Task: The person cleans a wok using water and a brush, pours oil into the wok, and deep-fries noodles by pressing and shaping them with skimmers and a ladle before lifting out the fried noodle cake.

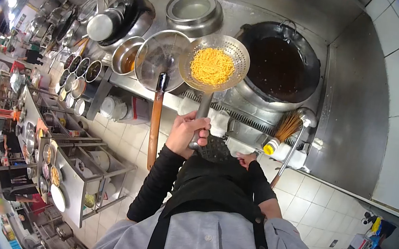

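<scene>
So the left hand [191,132] is wrapped snugly around the metal handle of a perforated strainer [239,69], and there's a pile of thin yellow noodles [212,66] sitting in its bowl, at 12 o'clock from that hand. Big wok [280,64] with dark liquid is at 3 o'clock from the strainer, mesh skimmer [152,60] with the wooden handle at 9, round metal pot [194,13] up at 11. Right hand [246,159] is down low by the counter edge, can't tell if it's gripping anything. Bristle brush [287,128] is at 1-2 o'clock from it, right beside a ladle [306,117].
</scene>
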